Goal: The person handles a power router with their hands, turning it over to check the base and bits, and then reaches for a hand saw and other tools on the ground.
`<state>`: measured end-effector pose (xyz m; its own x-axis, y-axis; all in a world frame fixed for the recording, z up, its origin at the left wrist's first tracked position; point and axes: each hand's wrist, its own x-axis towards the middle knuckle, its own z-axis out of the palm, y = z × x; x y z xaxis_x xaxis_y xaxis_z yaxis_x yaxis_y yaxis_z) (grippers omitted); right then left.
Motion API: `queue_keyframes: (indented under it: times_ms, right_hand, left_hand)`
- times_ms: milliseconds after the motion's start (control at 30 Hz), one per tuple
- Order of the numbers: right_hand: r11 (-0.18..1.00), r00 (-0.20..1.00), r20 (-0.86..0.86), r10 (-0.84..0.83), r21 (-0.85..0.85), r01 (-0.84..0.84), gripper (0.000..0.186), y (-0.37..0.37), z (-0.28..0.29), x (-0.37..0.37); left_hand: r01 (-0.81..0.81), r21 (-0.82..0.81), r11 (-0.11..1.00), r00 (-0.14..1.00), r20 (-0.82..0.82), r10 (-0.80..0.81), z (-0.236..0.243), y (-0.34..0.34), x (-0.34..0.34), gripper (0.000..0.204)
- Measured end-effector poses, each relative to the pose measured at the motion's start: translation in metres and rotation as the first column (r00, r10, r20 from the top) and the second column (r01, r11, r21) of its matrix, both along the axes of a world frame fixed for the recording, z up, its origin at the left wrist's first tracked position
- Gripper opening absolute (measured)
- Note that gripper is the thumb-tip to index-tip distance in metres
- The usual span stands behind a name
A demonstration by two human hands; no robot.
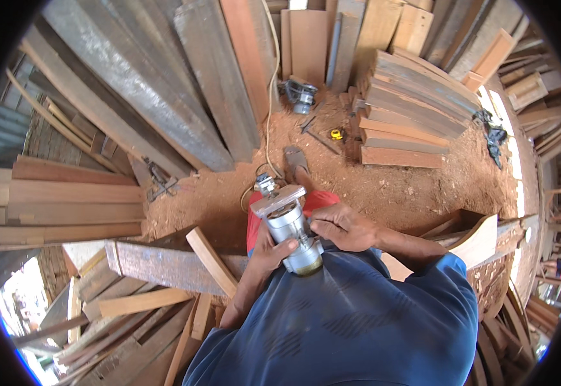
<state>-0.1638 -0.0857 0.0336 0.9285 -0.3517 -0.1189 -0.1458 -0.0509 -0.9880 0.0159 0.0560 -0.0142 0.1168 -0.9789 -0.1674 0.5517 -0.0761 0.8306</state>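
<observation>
Close to my body is a silver router point(287, 226) with a round metal housing, tilted so its flat base plate point(279, 201) faces away from me. My left hand point(269, 249) wraps around the left side of the housing, its thumb lying across the front. At the housing's right side, my right hand point(345, 228) is closed, its thumb and curled fingers pinching a small part there; the fingers partly hide that part. Beyond the base plate a shiny metal fitting point(266, 184) sticks up.
Ahead on the sawdust-covered ground lie a hammer point(320, 136), a yellow tape measure point(337, 134) and a grey power tool point(299, 95). A pale cord point(270, 96) runs past them. Stacked boards point(402, 122) stand at the right; long planks point(126, 77) lean at the left. Black plastic point(494, 140) lies farther right.
</observation>
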Motion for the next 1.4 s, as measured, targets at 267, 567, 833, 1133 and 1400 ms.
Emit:
queue_keyframes:
  times_ms: [267,567,833,1133,1400]
  right_hand:
    - [0.882,1.0,-0.011,0.011,0.472,-0.005,0.038,0.005,-0.013,-0.006]
    - [0.951,0.997,-0.054,-0.055,0.302,0.069,0.023,0.006,-0.023,-0.005]
    - [0.707,0.935,0.355,0.003,-0.662,0.249,0.027,0.001,-0.013,0.003]
    - [0.667,0.859,0.506,0.076,-0.666,0.333,0.031,-0.002,-0.026,0.005]
    - [0.652,0.879,0.477,0.014,-0.671,0.354,0.024,0.009,-0.025,0.002]
  left_hand:
    - [0.057,-0.038,0.998,0.991,0.126,-0.052,0.0,-0.001,0.002,0.082]
    - [0.027,0.039,0.999,0.999,0.019,-0.027,0.003,-0.001,-0.002,0.077]
    - [-0.02,0.06,0.998,0.982,-0.185,0.03,-0.007,0.004,0.007,0.071]
    - [0.022,0.07,0.997,0.977,-0.213,-0.007,-0.025,0.007,0.004,0.077]
    - [0.022,0.059,0.998,0.964,-0.268,-0.005,-0.01,0.01,-0.004,0.06]
